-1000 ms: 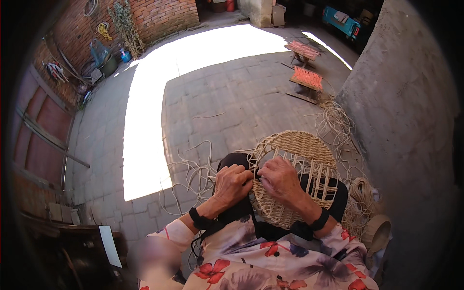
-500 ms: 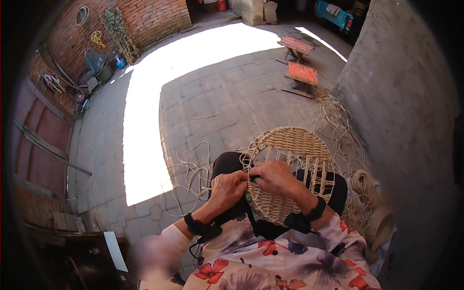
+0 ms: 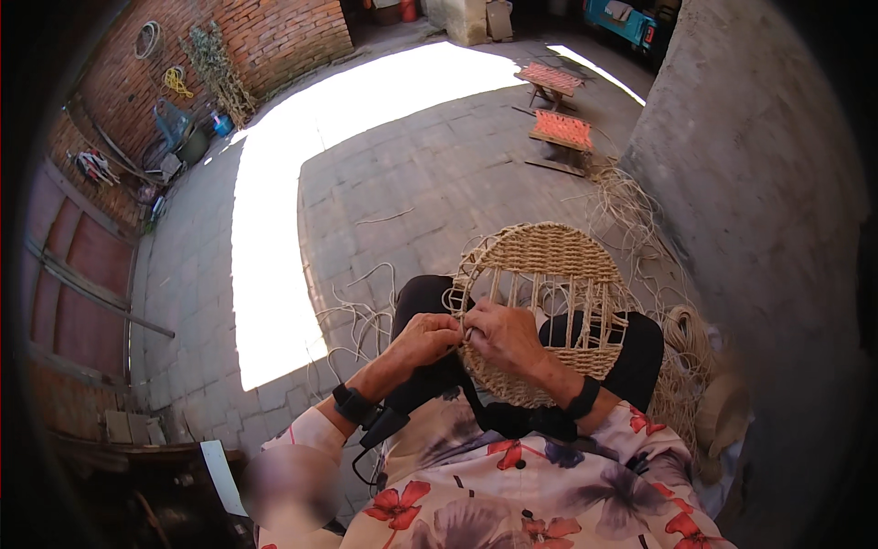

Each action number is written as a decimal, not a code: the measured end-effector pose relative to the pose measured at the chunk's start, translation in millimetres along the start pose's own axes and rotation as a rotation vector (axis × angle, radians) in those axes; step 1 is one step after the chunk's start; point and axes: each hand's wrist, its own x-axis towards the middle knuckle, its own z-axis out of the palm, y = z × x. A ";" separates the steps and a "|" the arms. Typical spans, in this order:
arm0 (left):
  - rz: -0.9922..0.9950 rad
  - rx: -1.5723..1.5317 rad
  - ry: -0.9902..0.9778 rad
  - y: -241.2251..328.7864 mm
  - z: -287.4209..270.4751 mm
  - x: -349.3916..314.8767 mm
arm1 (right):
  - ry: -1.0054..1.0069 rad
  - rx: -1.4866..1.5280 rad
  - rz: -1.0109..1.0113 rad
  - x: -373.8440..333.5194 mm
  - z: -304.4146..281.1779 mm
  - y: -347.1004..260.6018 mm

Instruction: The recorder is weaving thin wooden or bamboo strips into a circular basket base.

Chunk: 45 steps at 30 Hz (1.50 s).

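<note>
A round woven straw-rope piece (image 3: 562, 252) rests on my lap, tightly woven at its far and near ends. Between those ends, spaced cords cross an open band. My left hand (image 3: 426, 339) is closed, its fingertips pinched together at the left rim. Right beside it, my right hand (image 3: 502, 335) is closed too, thumb and fingers gripping the same edge. Any single strand between the fingertips is too small to make out. Loose straw cords (image 3: 370, 306) trail onto the floor left of my knee.
Coiled cord (image 3: 686, 340) and a tangle of strands (image 3: 631, 206) lie along the grey wall (image 3: 750, 174) on the right. Two red-topped folding stools (image 3: 562, 130) stand ahead on the paving. A wooden door (image 3: 82, 265) is at the left.
The woven piece appears slightly farther left and higher in view, and its open band shows more. Both hands stay close together at its left rim. The whole view has shifted a little.
</note>
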 end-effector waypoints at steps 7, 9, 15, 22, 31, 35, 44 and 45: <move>0.048 0.200 0.079 -16.9 7.5 3.4 | 0.467 0.157 -0.015 -20.2 -8.8 -3.2; 0.054 0.230 0.113 -9.0 13.2 0.5 | 0.461 0.320 0.011 -26.7 -16.2 1.2; 0.069 0.282 0.193 -7.3 17.1 -0.8 | 0.200 0.198 -0.056 -46.1 -31.7 23.5; 0.057 0.224 0.120 -8.9 13.9 0.6 | 0.229 0.000 -0.151 -56.8 -28.1 33.1; 0.104 0.217 0.060 4.5 22.0 -3.7 | 0.358 0.086 -0.103 -65.4 -18.5 34.2; 0.056 0.101 0.038 -2.5 19.3 -8.7 | 0.313 -0.290 -0.113 -79.3 -46.8 34.8; 0.078 0.141 0.029 -1.3 22.0 -6.0 | 0.267 -0.450 0.678 -220.2 -194.0 208.2; 0.063 0.117 0.029 -2.8 21.1 -5.0 | 0.159 -0.472 0.538 -224.6 -195.0 208.3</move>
